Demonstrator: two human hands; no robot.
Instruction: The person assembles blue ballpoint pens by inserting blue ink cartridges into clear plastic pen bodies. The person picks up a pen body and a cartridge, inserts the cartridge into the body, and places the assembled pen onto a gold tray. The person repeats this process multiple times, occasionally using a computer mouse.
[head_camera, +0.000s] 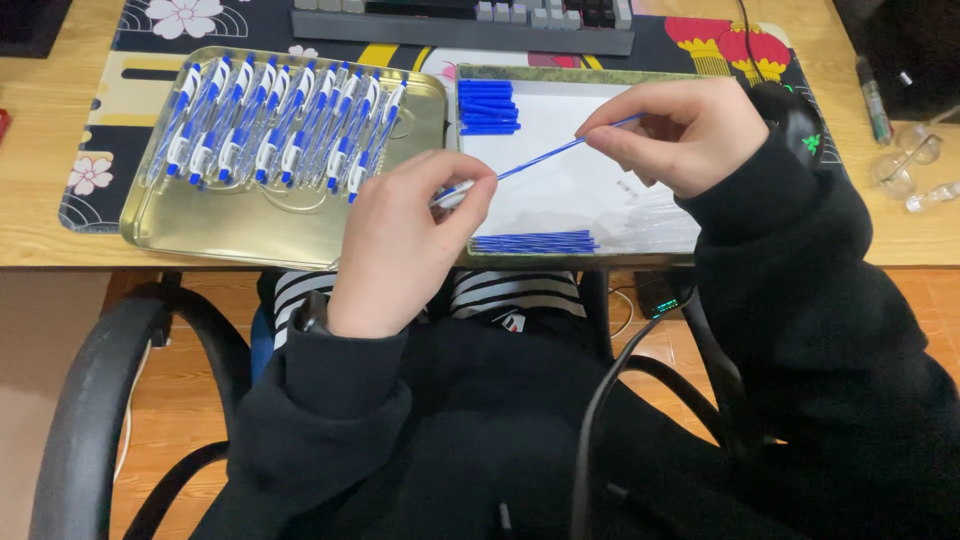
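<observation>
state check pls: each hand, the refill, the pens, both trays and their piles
left hand: fingers pinched on a pen barrel tip
right hand: fingers pinching the far end of the refill
blue refill: held in the air between both hands, slanted
assembled pens: lying in a row in the gold tray
gold tray: flat on desk, near half bare
white-lined tray: flat on desk
blue caps: piled in far corner
spare refills: bundled along near edge

We see our left hand (400, 240) pinching a clear pen barrel (452, 194) at its fingertips, while our right hand (670, 130) holds a thin blue refill (545, 157) between thumb and forefinger.
</observation>
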